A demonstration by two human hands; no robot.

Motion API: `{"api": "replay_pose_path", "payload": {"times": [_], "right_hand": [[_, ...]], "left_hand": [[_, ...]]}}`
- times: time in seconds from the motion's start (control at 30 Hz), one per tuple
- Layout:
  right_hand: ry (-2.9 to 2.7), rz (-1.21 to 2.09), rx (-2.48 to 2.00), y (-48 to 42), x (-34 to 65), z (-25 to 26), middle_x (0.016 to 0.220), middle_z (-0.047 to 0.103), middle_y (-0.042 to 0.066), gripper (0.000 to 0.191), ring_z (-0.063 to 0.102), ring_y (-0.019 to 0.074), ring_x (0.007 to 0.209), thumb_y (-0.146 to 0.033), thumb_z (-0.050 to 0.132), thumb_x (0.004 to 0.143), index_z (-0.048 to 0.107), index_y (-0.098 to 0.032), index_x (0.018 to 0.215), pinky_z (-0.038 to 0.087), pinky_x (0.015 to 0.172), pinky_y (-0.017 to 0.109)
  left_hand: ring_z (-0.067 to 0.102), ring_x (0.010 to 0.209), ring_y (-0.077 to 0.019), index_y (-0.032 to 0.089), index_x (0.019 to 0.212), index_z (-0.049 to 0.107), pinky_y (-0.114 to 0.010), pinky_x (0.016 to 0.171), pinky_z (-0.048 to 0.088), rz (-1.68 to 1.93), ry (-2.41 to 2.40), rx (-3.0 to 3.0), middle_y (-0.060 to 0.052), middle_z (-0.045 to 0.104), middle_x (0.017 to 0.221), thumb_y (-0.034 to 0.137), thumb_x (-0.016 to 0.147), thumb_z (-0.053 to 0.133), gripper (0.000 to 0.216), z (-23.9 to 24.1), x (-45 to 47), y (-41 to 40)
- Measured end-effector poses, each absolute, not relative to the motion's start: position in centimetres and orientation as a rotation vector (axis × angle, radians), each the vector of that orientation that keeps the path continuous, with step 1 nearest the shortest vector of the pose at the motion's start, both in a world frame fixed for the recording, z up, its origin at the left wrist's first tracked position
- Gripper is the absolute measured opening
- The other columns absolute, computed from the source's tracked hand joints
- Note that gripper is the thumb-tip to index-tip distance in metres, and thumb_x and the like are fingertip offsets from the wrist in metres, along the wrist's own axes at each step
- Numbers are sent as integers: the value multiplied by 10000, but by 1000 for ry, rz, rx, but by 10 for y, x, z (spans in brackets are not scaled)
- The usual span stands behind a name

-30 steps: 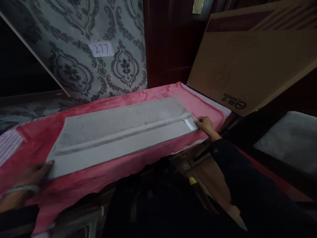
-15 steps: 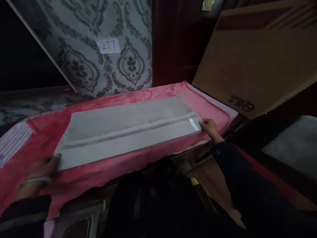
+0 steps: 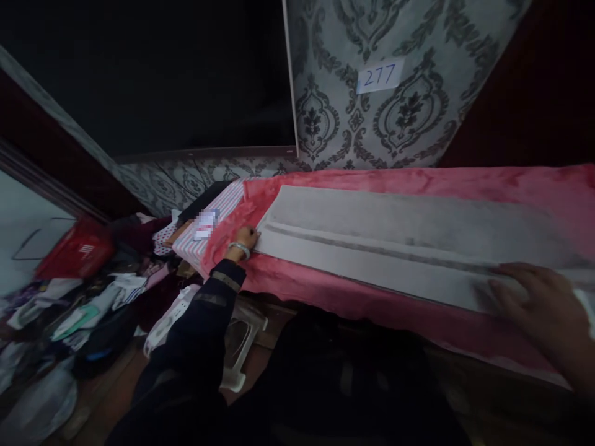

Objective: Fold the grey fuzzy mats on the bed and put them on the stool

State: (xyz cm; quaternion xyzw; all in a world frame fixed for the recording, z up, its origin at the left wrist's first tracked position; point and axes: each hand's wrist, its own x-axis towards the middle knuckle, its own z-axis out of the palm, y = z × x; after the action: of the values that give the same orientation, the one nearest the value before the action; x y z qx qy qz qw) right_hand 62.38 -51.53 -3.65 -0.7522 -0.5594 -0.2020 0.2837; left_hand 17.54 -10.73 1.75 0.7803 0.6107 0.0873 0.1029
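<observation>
A long grey mat (image 3: 395, 217) lies on a pink cloth (image 3: 297, 272). Its near edge is folded over into a paler flat band. My left hand (image 3: 245, 238), with a bracelet at the wrist, pinches the mat's left near corner. Somewhat blurred, my right hand (image 3: 542, 303) rests over the folded band toward the right, fingers stretched out and palm down. The mat's right end runs out of view.
Behind the table, a large dark television (image 3: 195, 74) hangs by patterned wallpaper bearing a paper marked 277 (image 3: 380, 75). Clothes (image 3: 100, 306) are heaped at the left near a red bag (image 3: 77, 248). A plastic stool (image 3: 244, 347) stands below the table.
The view has swung left, bringing the clothes heap in. My right hand has left the mat's right corner and come leftward along the folded band. The left hand stays at the left corner.
</observation>
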Motion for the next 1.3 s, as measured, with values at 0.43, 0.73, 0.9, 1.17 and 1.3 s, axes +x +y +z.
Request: {"api": "replay_pose_path", "payload": {"times": [0.43, 0.73, 0.9, 1.17, 1.3], "right_hand": [[-1724, -454, -1925, -443, 575, -64, 1130, 656, 145, 448, 603, 312, 1017, -459, 368, 993, 702, -198, 1138, 494, 902, 498], [-1796, -249, -2006, -392, 551, -63, 1011, 665, 124, 335, 618, 278, 947, -312, 425, 954, 706, -207, 1102, 521, 838, 426], [-1950, -171, -2071, -363, 538, -48, 1376, 583, 147, 464, 565, 319, 1205, -329, 459, 945, 605, -224, 1373, 503, 961, 472], [-2268, 14, -1991, -298, 499, -49, 1639, 270, 64, 555, 245, 332, 1497, -515, 330, 1036, 372, -332, 1558, 269, 1154, 634], [-2220, -95, -1953, -299, 503, -62, 1636, 280, 40, 547, 250, 313, 1498, -533, 315, 1044, 356, -358, 1561, 264, 1171, 612]], "left_hand": [[574, 1007, -226, 182, 935, 659, -374, 950, 464, 454, 1007, 2806, -100, 638, 1008, 140, 877, 496, 178, 1, 226, -152], [505, 1195, -319, 198, 1178, 643, -489, 978, 438, 263, 1338, 2837, -147, 588, 1241, 350, 940, 530, 305, -2, 250, -158], [317, 1452, -349, 239, 1459, 465, -567, 1124, 329, 25, 1400, 2783, -144, 377, 1581, 446, 935, 521, 567, 9, 246, -139], [125, 1552, -317, 327, 1582, 267, -680, 1190, 137, -110, 1001, 2848, -62, 159, 1688, 564, 978, 370, 658, -12, 270, -128], [54, 1559, -328, 298, 1605, 195, -695, 1183, 83, -178, 1237, 2773, -99, 50, 1693, 612, 968, 351, 727, -4, 256, -99]]}}
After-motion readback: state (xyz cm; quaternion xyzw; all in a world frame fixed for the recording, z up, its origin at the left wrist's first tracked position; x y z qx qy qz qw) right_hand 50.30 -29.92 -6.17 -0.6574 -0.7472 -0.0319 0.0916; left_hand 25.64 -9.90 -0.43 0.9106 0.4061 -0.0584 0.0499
